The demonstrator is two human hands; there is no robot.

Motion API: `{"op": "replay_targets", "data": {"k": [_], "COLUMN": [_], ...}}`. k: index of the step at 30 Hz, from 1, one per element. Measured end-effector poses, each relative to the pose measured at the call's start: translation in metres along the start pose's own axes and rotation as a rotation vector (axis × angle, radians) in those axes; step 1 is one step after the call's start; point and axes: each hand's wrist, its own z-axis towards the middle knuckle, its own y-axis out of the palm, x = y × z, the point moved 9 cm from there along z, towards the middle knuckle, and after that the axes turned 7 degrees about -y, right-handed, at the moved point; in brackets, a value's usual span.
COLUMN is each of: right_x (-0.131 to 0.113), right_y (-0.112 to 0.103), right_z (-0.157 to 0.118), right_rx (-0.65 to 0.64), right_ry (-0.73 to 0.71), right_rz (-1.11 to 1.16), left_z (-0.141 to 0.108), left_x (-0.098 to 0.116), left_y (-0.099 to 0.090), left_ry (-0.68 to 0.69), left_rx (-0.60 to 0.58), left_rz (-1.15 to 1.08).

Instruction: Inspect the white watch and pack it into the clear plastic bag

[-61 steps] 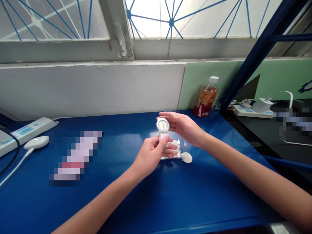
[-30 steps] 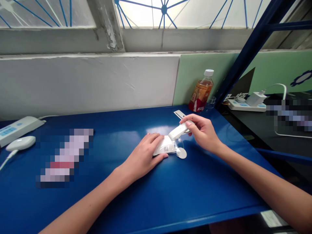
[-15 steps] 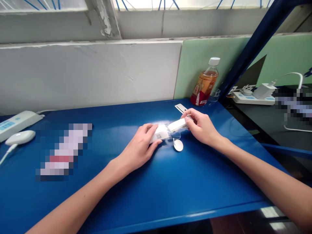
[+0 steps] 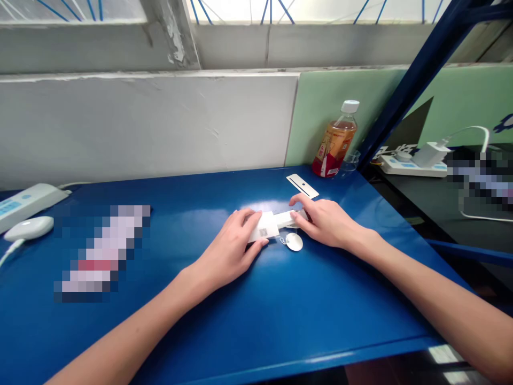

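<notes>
My left hand (image 4: 236,235) is closed on a small white box (image 4: 265,226) with a printed square code, low over the blue table (image 4: 256,321). From the right, my right hand (image 4: 320,219) pinches a narrower white piece (image 4: 285,218), whose left end meets the box's right end. Whether that end sits inside the box I cannot tell. Just below, a round white tag (image 4: 294,242) with a small chain lies on the table. A flat white card (image 4: 302,186) with a slot and a hole lies behind my right hand.
A bottle (image 4: 335,140) stands at the back right beside a clear cup-like object (image 4: 349,162). On the left are a blurred-out flat object (image 4: 106,251), a white mouse-shaped device (image 4: 30,229) and a power strip (image 4: 30,203). A blue post (image 4: 412,80) rises at the right.
The white piece in my right hand has come down and lined up with the box. My right hand has moved slightly down, uncovering more of the card. The view has shifted a little.
</notes>
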Motion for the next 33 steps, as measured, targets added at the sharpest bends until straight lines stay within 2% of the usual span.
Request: {"op": "replay_targets", "data": {"k": [5,12,16,18,21,28,33], "right_x": [-0.003,-0.012,-0.008,-0.014,-0.024,-0.029,-0.039], "right_y": [0.004,0.012,-0.008,-0.018,-0.021,-0.015,-0.011], "right_z": [0.000,0.000,-0.001,-0.002,-0.007,-0.009,-0.010], "right_rx": [-0.069,-0.085,0.001,0.032,-0.020,-0.007,0.079], "right_ry": [-0.025,-0.076,-0.095,-0.235,-0.439,-0.509,-0.549], "right_rz": [-0.206,-0.229,-0.250,-0.214,-0.113,0.009,-0.011], "left_z": [0.000,0.001,0.002,0.002,0.002,0.001,0.001], "left_x": [0.000,0.000,0.000,-0.001,-0.002,-0.002,-0.002], "left_y": [0.010,0.015,0.015,0.015,0.015,0.016,0.016], "left_ry": [0.022,0.056,0.038,0.021,0.014,0.022,0.030], "left_rx": [-0.060,-0.129,-0.129,-0.130,-0.135,-0.146,-0.133], "left_rz": [0.113,0.172,0.166,0.158,0.155,0.166,0.171]}}
